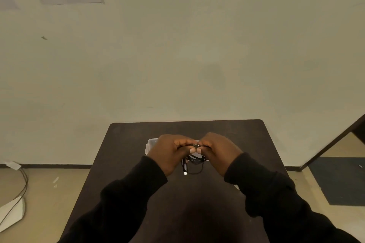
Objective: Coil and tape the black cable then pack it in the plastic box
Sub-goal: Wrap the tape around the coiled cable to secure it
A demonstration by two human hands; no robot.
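Both hands are raised together above the middle of the desk (246,144), knuckles toward the camera and thumbs meeting between them. By the left hand (169,152) the black cable (194,163) is pinched at the top of its coil, the fingers being curled over the strands and the thumb pressed up from below. By the right hand (219,151) the same bundle is gripped just beside the left, its fingers likewise closed around the strands. Where the thumbs meet, a small pale glint is seen on the cable; whether this is tape cannot be told.

Below the hands, several loose loops of the cable are left hanging, and a short connector with a white tip (185,173) is seen dangling at the lower left of the coil. Whether the loops touch the desk cannot be told.

Behind the hands, toward the far edge of the desk, the plastic box (151,144) is set on the dark surface; only its left end and a strip of its rim are visible, the rest being hidden by the hands. Both forearms are covered by dark sleeves (256,181) reaching in from the near edge.
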